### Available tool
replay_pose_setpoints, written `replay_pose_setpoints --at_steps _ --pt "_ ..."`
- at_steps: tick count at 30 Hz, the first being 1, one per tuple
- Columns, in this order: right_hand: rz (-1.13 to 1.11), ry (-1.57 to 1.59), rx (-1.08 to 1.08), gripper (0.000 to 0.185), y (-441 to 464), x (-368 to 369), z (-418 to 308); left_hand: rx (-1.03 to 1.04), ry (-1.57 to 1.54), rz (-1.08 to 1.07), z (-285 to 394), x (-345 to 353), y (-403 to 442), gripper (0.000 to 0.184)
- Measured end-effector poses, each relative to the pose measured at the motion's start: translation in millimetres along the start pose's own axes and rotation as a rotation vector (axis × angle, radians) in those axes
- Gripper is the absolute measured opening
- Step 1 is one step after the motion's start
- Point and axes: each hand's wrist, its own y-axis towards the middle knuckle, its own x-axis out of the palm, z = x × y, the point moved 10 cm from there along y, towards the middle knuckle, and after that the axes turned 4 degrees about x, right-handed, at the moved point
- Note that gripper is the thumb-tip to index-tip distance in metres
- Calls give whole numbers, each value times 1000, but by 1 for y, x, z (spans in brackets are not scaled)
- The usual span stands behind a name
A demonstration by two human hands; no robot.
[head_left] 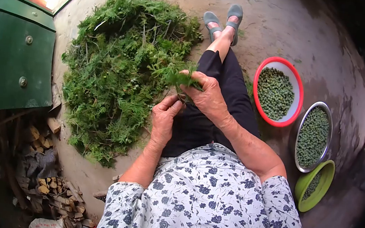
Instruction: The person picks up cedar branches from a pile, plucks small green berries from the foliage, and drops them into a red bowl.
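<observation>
Above my lap, my right hand (208,98) is closed around a green evergreen sprig (178,76) with flat, scaly leaves. My left hand (164,117) pinches at the lower stem of that sprig, close under the right hand; the exact spot between its fingertips is partly hidden. To the left of my legs, a big heap of cut evergreen branches (114,74) lies on the floor, its edge near both hands. Several small round green cones or berries show among the foliage, too small to make out clearly.
On the right stand a red-rimmed white basin (301,90), a metal bowl (329,132) and a tilted lime-green bowl (304,192), each holding small round green cones or berries. A green metal cabinet (8,51) and stacked firewood (60,197) are at the left. My legs stretch across the floor.
</observation>
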Motion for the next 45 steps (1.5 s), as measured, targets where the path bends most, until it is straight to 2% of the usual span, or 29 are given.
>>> replay_pose_setpoints --at_steps 1,2,3,4,6,7,8,10,12,14,15,16,17,18,19,20,22,23,25,28,30,32,35,37,40,44,45 --pt "13 -51 -97 26 -2 0 -5 3 2 1 3 -1 0 27" --pt "26 -101 -193 25 -6 0 -11 24 12 -17 10 0 0 38" --pt "33 -128 -242 30 -11 0 -18 44 22 -36 18 2 0 49" --pt "32 -126 -242 30 -12 1 -16 43 23 -35 27 4 0 49" --pt "152 -364 -480 24 -25 2 -33 46 -238 -140 44 22 0 65" --pt "178 -410 -437 35 -28 3 -32 73 -255 -187 45 27 1 76" --pt "180 -410 -436 35 -31 6 -32 72 -255 -188 43 28 3 76" --pt "197 -763 -479 44 -36 20 -35 85 -359 -192 43 33 6 80" --pt "173 -821 -493 40 -40 28 -35 125 -329 -184 50 40 7 74" --pt "115 -936 -519 32 -43 39 -33 -41 -250 0 37 29 10 68" --pt "77 -928 -564 30 -45 44 -31 -65 -277 14 34 25 14 55" --pt "76 -928 -561 30 -48 45 -31 -68 -277 14 30 16 15 55" --pt "4 -884 -543 31 -51 50 -31 426 366 -42 71 12 9 51" --pt "-66 -840 -523 33 -55 56 -30 910 1014 -103 97 42 -17 47" --pt "-121 -826 -489 38 -57 60 -27 507 386 -109 76 23 0 45" --pt "-119 -826 -484 38 -60 60 -29 246 189 -60 55 8 13 42" --pt "-71 -753 -617 35 -72 58 -47 510 594 -35 84 18 1 33" --pt "-82 -769 -600 37 -73 56 -49 509 595 -34 85 19 3 33" --pt "-33 -663 -612 33 -77 41 -57 -55 -186 209 32 -7 16 23" --pt "166 -357 -571 17 -73 0 -72 -10 -197 231 39 2 11 17" --pt "266 -276 -428 16 -62 -28 -69 -27 -190 181 37 9 9 13" --pt "344 -253 -436 17 -51 -46 -64 -27 -162 124 35 19 4 8" --pt "337 -314 -408 20 -43 -50 -54 -11 -111 100 30 27 -2 11" --pt "231 -89 -212 22 -32 -49 -24 7 -70 71 29 33 -3 13" --pt "169 62 -78 22 -29 -53 4 10 -15 50 36 48 -8 9" --pt "302 -21 -186 17 -38 -72 -3 -73 -77 25 32 69 -11 5" --pt "424 -150 -330 14 -48 -79 -18 -70 -61 29 34 77 -13 3"
